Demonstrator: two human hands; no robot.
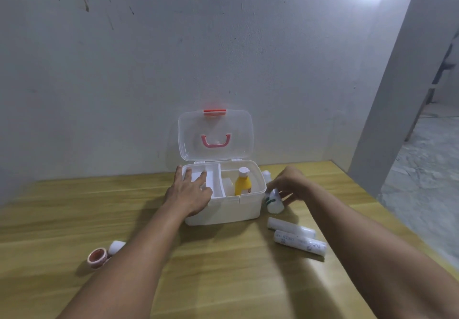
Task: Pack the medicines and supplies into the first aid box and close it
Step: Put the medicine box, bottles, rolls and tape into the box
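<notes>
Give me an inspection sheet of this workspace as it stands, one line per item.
Surface: wooden table, set against a pale wall.
Job's things: first aid box open, lid upright; yellow bottle standing in its right compartment. Outside: two white rolls lying to its right, tape roll and small white container at front left.
Clutter: nothing seen.
Hands: left hand resting on the box's left rim and tray; right hand closing on a white bottle beside the box.
Cables: nothing seen.
Surroundings: marked wall, pillar and bare floor at right.
</notes>
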